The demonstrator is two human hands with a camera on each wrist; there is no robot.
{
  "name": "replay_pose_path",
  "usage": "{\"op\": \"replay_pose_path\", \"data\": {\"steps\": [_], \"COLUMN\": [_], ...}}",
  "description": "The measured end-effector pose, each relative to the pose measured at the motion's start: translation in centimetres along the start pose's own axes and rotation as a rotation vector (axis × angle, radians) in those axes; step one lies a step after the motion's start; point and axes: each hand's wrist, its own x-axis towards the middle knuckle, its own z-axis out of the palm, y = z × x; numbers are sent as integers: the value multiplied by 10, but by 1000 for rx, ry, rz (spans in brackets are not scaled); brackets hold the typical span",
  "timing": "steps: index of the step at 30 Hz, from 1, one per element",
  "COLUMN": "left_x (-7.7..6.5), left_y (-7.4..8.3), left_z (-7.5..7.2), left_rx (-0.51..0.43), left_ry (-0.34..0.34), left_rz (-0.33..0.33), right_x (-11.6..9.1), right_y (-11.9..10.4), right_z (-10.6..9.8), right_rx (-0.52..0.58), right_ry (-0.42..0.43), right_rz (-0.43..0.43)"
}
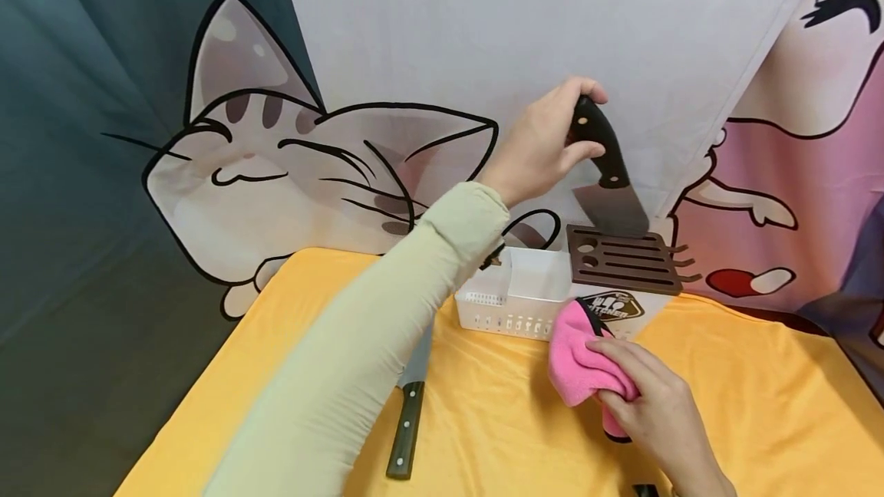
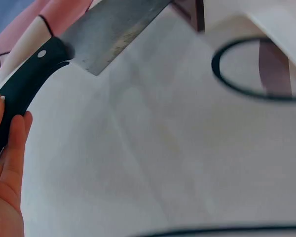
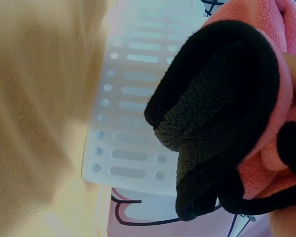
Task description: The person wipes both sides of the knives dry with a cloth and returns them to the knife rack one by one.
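My left hand (image 1: 542, 140) grips the black riveted handle of a broad-bladed kitchen knife (image 1: 611, 209), blade downward. The blade's lower end is at the back of the brown slotted top of a knife holder (image 1: 621, 261); how far it goes into a slot cannot be told. Brownish marks show along the blade of that knife (image 2: 118, 34) in the left wrist view. In front of the holder, my right hand (image 1: 659, 405) holds a bunched pink cloth (image 1: 583, 366) with black trim. Its dark grey underside faces the right wrist camera.
Left of the holder stands a white perforated basket (image 1: 514, 322), partly behind the left forearm. A second knife (image 1: 406, 432) lies on the yellow tablecloth (image 1: 483, 420), its blade partly hidden by the sleeve. A black object (image 1: 645, 490) shows at the bottom edge. Printed curtains hang behind.
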Motion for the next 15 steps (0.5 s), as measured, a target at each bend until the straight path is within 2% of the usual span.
{"op": "replay_pose_path", "data": {"steps": [3, 7, 15], "left_x": [3, 6, 5], "left_y": [4, 8, 8], "left_z": [14, 26, 41], "left_rx": [-3, 55, 56], "left_ry": [-15, -23, -4], "left_rz": [7, -1, -104], "right_x": [0, 0, 0], "right_y": [-1, 0, 0], "right_z": [0, 0, 2], "right_rx": [5, 7, 9], "right_ry": [1, 0, 2], "right_rz": [7, 13, 0]}}
